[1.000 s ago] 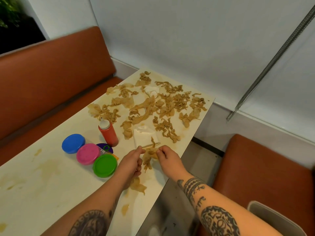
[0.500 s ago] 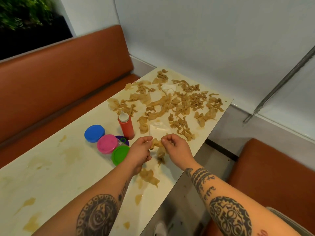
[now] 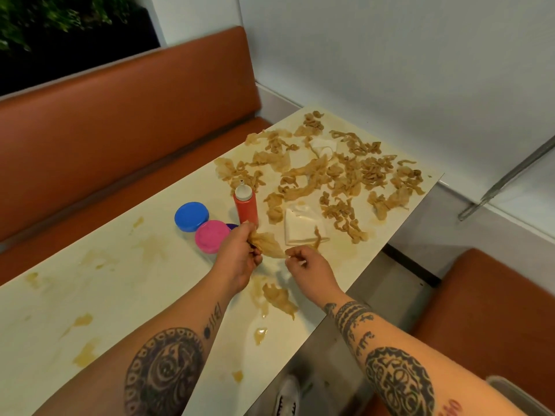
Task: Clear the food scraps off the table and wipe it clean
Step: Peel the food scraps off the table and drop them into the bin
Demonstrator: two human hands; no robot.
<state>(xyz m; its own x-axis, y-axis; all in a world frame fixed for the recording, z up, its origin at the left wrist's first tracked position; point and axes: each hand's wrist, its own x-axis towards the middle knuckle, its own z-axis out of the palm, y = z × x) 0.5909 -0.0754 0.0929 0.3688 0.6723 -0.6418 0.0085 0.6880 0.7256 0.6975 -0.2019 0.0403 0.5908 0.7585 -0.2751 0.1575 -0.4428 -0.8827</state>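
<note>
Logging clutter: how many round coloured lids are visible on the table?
3: blue lid leftmost, pink lid beside it, purple lid peeking behind pink; the left hand may hide more.

Single view, worn on the head. The table [image 3: 90,295] is seen from close above, angled forward and down toward the corner wall [image 3: 390,70]. The left hand [image 3: 237,259] and right hand [image 3: 312,268] are framed centrally, near.

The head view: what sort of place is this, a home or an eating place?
Probably a booth in a diner or canteen: an orange-brown padded bench and a matching seat flank a long cream table set against a white wall, and a red squeeze bottle stands on it.
</note>
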